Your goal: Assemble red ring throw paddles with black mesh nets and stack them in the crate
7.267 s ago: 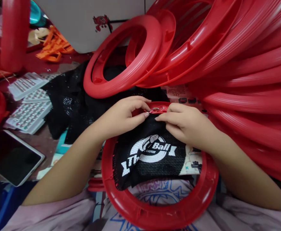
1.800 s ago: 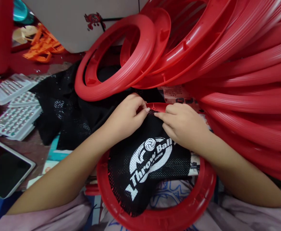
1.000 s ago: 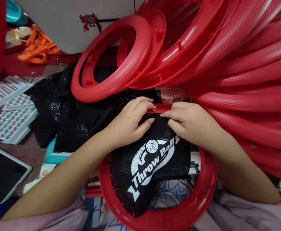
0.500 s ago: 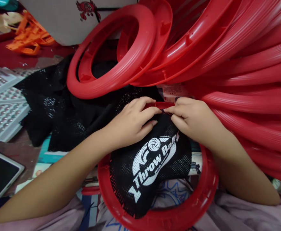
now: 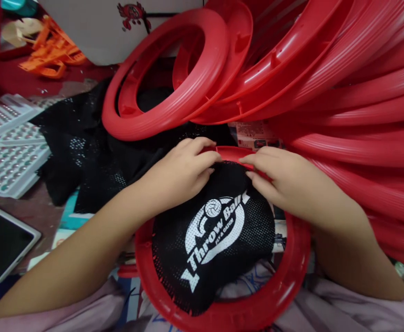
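A red plastic ring [image 5: 296, 272] lies tilted across my lap, hollow side up. Over most of its opening stretches a black mesh cloth [image 5: 257, 230] printed with "Throw Ball"; its left and top edges meet the ring, while the lower right edge hangs loose. At the upper left of the rim, my left hand [image 5: 190, 168] has its fingers curled over ring and cloth edge. My right hand [image 5: 278, 177] is at the upper right, its index fingertip touching the rim and its thumb apart from it, by the cloth. Gripped parts under the left fingers are partly hidden.
Many red rings [image 5: 367, 115] are stacked at right, with several leaning leftward. More black mesh cloth [image 5: 94, 152] lies at left under one ring. Trays of small shiny pieces [image 5: 13, 166], a dark-screened tablet [image 5: 1, 244] and orange plastic parts [image 5: 51, 48] are farther left.
My fingertips have moved apart at the top rim, where both hands were pinching the cloth edge close together. The cloth lies flatter, and the right hand's fingers have spread.
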A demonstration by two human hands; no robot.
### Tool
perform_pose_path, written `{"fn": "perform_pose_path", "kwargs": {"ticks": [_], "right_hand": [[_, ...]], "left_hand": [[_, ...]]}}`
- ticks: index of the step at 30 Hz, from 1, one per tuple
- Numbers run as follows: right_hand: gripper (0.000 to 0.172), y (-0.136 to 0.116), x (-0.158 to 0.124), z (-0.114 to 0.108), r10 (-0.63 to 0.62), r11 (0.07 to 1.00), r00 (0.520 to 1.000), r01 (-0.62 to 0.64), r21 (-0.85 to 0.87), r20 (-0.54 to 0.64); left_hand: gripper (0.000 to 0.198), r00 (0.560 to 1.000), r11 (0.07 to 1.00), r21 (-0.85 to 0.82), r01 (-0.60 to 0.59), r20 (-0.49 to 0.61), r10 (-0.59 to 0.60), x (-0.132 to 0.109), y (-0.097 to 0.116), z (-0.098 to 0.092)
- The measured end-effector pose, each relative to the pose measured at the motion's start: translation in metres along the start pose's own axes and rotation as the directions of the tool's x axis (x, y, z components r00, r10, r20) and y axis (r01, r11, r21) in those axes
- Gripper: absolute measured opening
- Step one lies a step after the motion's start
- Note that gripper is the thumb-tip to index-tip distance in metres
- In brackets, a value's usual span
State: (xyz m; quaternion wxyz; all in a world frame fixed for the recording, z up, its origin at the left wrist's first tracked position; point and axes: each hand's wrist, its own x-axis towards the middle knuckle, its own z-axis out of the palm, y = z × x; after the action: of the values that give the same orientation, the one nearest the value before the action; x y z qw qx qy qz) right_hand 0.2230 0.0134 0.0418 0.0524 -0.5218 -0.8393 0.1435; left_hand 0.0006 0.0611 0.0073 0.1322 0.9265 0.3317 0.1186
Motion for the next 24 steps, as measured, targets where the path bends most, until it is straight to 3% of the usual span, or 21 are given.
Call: {"fn": "perform_pose_path", "kwargs": {"ticks": [2,4,6,13,19,21,24], "right_hand": [[0.016,-0.005,-0.004,-0.004,0.013,1.0,0.996,-0.013,0.001,0.089],[0.015,-0.012,-0.005,-0.005,0.025,1.0,0.962,-0.023,-0.01,0.271],[0.019,-0.02,-0.004,-0.001,0.04,0.998,0.928,-0.02,-0.056,0.37],[0.021,-0.027,0.003,0.026,-0.005,0.95,0.98,0.066,-0.304,0.198],[0.021,-0.022,0.007,0.03,-0.076,0.955,0.984,0.117,-0.274,0.159],[0.021,-0.021,0.006,0.026,-0.087,0.964,0.986,0.119,-0.239,0.14],[0.013,-0.019,0.004,0.018,-0.016,0.993,0.994,0.028,-0.115,0.105]], "left_hand": [[0.027,0.998,0.997,0.039,0.061,-0.001,-0.061,-0.002,0.001,-0.007],[0.028,0.991,0.986,0.096,0.135,0.011,-0.136,-0.003,0.005,-0.013],[0.029,0.98,0.97,0.159,0.185,0.041,-0.193,-0.006,0.011,-0.018],[0.036,0.936,0.889,0.347,0.298,0.077,-0.343,-0.012,0.012,-0.03],[0.056,0.931,0.887,0.33,0.322,0.062,-0.36,-0.013,0.007,-0.033],[0.048,0.951,0.923,0.249,0.294,0.023,-0.309,-0.01,0.006,-0.031],[0.037,0.991,0.989,0.062,0.133,-0.003,-0.133,-0.004,0.002,-0.025]]}}
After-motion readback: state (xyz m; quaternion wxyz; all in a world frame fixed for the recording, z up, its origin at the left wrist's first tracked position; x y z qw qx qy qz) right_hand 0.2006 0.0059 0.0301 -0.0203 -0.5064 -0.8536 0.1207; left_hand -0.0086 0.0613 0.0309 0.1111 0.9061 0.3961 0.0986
